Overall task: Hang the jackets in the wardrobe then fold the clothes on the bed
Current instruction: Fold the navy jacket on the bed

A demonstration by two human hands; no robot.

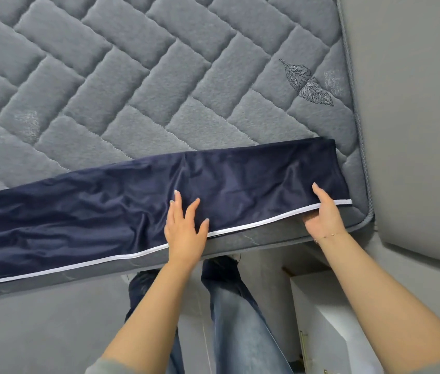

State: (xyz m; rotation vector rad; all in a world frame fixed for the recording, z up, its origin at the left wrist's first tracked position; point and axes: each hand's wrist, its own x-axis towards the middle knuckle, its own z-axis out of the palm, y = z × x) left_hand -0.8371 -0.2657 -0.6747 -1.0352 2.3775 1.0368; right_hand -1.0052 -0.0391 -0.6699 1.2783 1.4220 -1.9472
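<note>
We are seeing soft, even, fairly bright light with faint shadows; the dark garment [122,201] is showing a mild sheen, and edges are bending from wide-angle distortion.

The mattress [138,76] filling the upper frame is grey, quilted in a herringbone of stitched blocks, with darker leaf embroidery [306,83] at upper right. Across the middle lies a dark navy garment [105,209] edged by a white stripe [254,224]. At bottom centre, faded blue jeans [237,319]; beside them something white, perhaps a cabinet [329,319].

Glossy navy cloth [105,206], quilted matt mattress [132,76]
</note>
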